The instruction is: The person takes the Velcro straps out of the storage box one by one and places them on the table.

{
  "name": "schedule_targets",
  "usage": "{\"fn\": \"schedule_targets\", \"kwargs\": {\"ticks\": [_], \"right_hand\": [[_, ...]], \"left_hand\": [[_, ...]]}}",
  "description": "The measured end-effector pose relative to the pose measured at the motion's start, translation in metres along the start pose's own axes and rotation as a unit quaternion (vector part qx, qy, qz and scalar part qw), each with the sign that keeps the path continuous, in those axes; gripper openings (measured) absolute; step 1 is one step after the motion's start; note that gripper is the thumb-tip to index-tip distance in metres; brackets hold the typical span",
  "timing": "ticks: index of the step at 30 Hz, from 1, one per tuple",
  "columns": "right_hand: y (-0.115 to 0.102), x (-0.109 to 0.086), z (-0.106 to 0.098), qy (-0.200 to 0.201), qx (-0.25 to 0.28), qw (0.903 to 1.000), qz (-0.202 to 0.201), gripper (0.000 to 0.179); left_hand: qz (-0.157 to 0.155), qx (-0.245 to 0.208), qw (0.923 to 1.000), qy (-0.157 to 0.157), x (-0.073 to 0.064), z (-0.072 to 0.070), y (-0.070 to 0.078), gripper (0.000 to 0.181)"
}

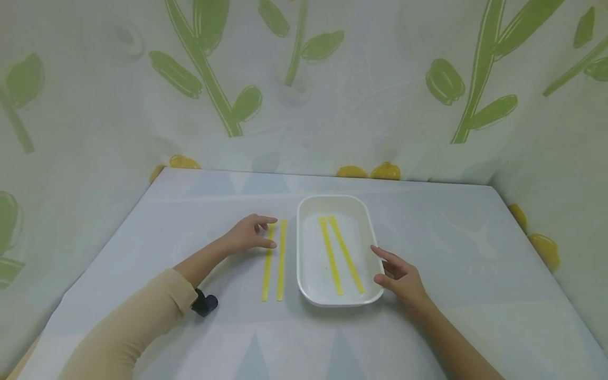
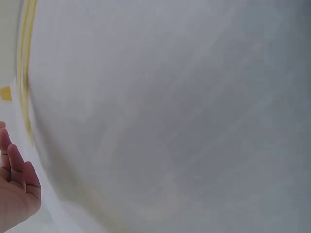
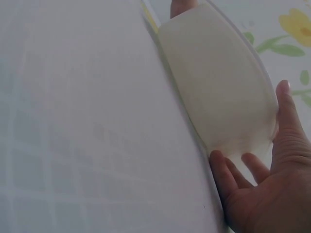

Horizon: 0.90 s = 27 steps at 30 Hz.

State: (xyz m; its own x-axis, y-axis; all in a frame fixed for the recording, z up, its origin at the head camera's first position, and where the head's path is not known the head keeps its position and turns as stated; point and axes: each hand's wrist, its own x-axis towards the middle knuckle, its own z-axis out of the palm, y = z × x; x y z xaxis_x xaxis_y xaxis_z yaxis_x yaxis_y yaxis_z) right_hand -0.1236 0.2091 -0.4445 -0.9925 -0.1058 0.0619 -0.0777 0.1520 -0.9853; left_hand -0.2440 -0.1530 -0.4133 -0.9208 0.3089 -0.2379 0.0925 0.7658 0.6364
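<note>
My left hand (image 1: 249, 234) reaches over two flat yellow strips (image 1: 280, 264), which lie side by side on the table left of the white tray (image 1: 339, 199). Its thumb and fingers stand apart around the upper part of the left strip, with no strip seen lifted. In the left wrist view, only part of the left hand (image 2: 19, 187) shows at the edge. The right hand (image 1: 401, 279) holds the tray's right side, thumb and fingers at its rim and outer wall. Two more yellow strips (image 1: 331, 258) lie inside the tray, nearly touching at their top ends.
A pale tablecloth (image 1: 451, 295) covers the table. Walls of leaf-patterned cloth (image 1: 370, 105) stand behind and at both sides. A small black device (image 1: 204, 303) sits at the left wrist.
</note>
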Motion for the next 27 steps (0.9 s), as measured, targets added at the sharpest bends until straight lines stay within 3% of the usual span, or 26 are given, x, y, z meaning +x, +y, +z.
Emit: {"fn": "schedule_targets", "kwargs": {"ticks": [3,6,13,18,27], "right_hand": [[0.0,0.001,0.001,-0.002,0.002,1.0,-0.004,0.054],[0.001,0.002,0.001,-0.001,0.006,1.0,-0.007,0.053],[0.003,0.004,0.002,-0.002,-0.003,1.0,0.008,0.053],[0.003,0.004,0.001,0.0,-0.004,0.9999,0.011,0.053],[0.002,0.0,0.001,0.004,0.0,1.0,0.0,0.051]], "left_hand": [[-0.003,-0.006,1.0,-0.008,0.001,-0.006,0.006,0.069],[0.016,-0.013,0.9998,-0.008,0.005,-0.015,0.014,0.067],[0.042,-0.017,0.9988,-0.016,0.013,-0.046,0.043,0.068],[0.09,-0.048,0.9947,-0.014,0.014,-0.066,0.071,0.066],[0.143,-0.077,0.9867,0.012,0.025,-0.069,0.116,0.063]]}}
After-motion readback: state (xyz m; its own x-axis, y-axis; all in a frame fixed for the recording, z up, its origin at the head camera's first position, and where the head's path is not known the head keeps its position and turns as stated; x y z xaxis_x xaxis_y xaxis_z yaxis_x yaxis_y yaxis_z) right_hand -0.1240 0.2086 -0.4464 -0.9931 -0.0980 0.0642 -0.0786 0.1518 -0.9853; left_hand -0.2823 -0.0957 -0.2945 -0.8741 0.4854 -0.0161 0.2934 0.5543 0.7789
